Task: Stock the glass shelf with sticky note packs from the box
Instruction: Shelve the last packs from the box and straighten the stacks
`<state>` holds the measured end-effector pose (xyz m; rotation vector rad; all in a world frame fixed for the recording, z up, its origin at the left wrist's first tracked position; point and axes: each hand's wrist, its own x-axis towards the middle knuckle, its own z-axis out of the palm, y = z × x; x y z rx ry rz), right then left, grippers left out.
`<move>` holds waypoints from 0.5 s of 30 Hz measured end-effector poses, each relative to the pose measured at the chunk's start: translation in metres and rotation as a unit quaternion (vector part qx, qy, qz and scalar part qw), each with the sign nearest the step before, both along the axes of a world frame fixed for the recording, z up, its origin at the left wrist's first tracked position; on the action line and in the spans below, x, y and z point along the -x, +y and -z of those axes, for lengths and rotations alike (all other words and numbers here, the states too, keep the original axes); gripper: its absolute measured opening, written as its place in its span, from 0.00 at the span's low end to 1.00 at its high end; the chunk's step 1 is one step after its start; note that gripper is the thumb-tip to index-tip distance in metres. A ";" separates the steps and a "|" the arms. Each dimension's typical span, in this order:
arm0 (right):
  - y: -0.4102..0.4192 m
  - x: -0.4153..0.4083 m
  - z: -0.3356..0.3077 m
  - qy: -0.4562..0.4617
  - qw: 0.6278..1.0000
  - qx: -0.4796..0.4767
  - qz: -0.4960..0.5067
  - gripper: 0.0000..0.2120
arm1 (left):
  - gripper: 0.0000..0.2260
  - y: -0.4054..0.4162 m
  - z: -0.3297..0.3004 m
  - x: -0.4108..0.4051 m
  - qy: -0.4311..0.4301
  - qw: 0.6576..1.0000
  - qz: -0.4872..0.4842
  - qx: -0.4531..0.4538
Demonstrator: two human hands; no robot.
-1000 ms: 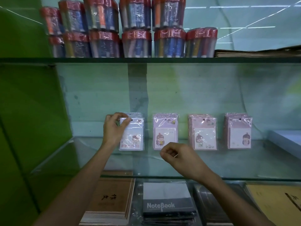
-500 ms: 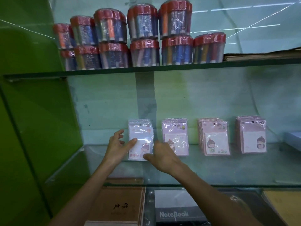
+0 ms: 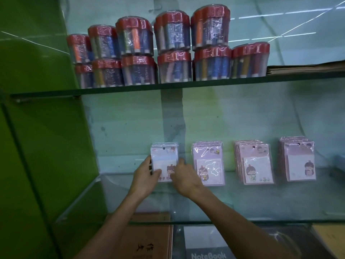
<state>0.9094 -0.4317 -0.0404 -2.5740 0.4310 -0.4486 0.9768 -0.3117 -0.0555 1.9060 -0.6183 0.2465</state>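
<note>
Leftmost sticky note pack (image 3: 164,162) stands upright at the back-left of the glass shelf (image 3: 242,200), leaning on the rear wall. Vs a sec ago, right hand (image 3: 183,179) has come in from mid-air; left hand (image 3: 146,177) has slid from the pack's top to its side. Both grips now clamp the pack's lower edges, squaring it up. Judged: placement nearly done. Three more pack stacks (image 3: 253,162) sit to the right. Below, a grey book (image 3: 207,247) reads "NoteBook"; pack print too small to read.

Both hands reach forward, left (image 3: 144,177) and right (image 3: 184,179) side by side; fingers curled.
</note>
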 end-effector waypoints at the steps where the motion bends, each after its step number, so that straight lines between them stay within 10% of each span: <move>1: 0.001 -0.001 0.000 0.003 1.000 0.002 0.002 0.19 | 0.23 0.000 0.000 0.000 -0.005 1.000 -0.002 -0.007; 15: -0.011 0.028 -0.019 -0.097 0.995 -0.021 -0.028 0.17 | 0.25 0.006 -0.008 0.006 -0.062 0.993 -0.099 0.029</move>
